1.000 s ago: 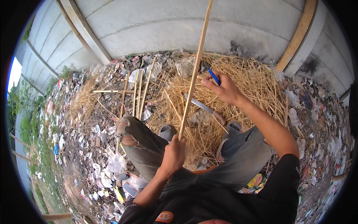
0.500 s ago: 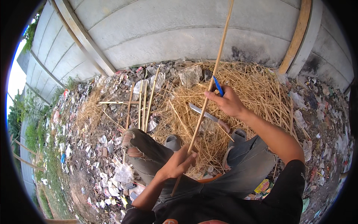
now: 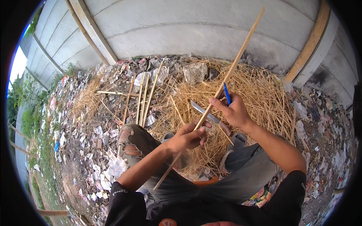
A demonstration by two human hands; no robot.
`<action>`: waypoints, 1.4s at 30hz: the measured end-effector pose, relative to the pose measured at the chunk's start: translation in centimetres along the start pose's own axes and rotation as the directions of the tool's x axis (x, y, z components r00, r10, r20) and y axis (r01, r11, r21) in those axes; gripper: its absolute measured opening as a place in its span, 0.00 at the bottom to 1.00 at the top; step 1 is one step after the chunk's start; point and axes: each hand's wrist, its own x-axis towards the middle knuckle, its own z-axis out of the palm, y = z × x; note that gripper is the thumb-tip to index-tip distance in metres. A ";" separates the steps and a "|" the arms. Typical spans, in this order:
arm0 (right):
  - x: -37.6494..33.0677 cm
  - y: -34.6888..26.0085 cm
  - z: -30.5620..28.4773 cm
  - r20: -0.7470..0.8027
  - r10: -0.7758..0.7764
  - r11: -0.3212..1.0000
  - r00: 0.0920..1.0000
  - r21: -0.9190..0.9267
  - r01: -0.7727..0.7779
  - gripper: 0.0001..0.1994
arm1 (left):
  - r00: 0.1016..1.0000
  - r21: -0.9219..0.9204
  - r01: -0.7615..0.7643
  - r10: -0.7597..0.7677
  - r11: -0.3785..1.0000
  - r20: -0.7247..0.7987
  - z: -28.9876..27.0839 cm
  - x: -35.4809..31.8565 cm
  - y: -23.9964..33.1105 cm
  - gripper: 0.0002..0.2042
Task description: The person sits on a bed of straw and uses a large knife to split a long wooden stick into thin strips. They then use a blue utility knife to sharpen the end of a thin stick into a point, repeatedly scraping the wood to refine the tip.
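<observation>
A long, thin, pale tan strip (image 3: 230, 71) is slanting from lower left to upper right, its far end narrowing. The left hand (image 3: 187, 138) is gripping it below its middle. A slim blue tool (image 3: 227, 93) is sticking up from the right hand (image 3: 235, 110), leaning slightly left, just beside the strip.

Pale tan on the long wooden strip (image 3: 235, 62), and beside it a flash of bright blue, that slim tool (image 3: 227, 94)! Golden-yellow straw (image 3: 264, 98) toward the far edge of the ground (image 3: 69, 179), streaked light and dark. The knife (image 3: 203, 110) shows a silvery-grey blade and a brown handle. Trousers (image 3: 241, 184) in faded grey, whitish frayed threads at the knee; shirt (image 3: 283, 197) black, with an orange emblem (image 3: 167, 222). Along that far edge, the wall (image 3: 169, 41): pale grey, ruled with darker lines, smudged black at right. Litter (image 3: 117, 167) speckles the ground white; green plants (image 3: 28, 120) colour its left edge.
</observation>
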 end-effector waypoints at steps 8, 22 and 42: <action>0.5 1.6 0.4 0.172 0.079 0.854 0.982 -0.520 0.022 0.21 | 0.989 -0.325 0.080 -0.114 0.942 -0.090 -2.2 0.3 -3.7 0.14; -0.4 4.2 4.2 0.392 0.244 0.670 0.887 -0.729 0.138 0.08 | 0.949 -0.306 0.093 -0.178 0.948 -0.262 -2.8 0.8 -3.7 0.09; 8.5 8.8 -11.6 -0.253 0.434 0.397 0.865 -0.808 -0.435 0.05 | 0.942 -0.117 0.293 -0.308 0.949 -0.133 1.7 -5.9 -5.6 0.12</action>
